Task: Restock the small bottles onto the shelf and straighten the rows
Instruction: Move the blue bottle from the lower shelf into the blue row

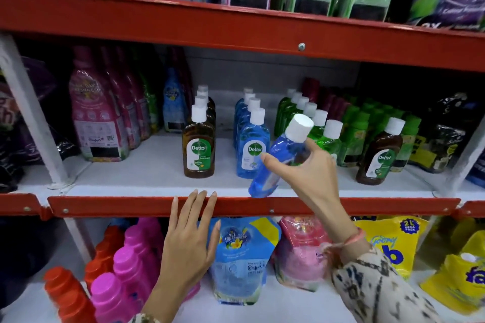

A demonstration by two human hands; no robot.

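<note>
A small clear plastic bottle of blue liquid with a white screw cap (282,156) is held tilted, cap up and to the right, by the right hand (301,173), pinched between thumb and fingers. Its base is seen just above the red metal shelf edge (131,206), right in front of the blue bottle row (252,136). The left hand (189,238) is spread flat, fingertips laid on that edge.

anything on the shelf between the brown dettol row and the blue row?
Nothing: head view shows bare white shelf between the brown row and blue row.
</note>
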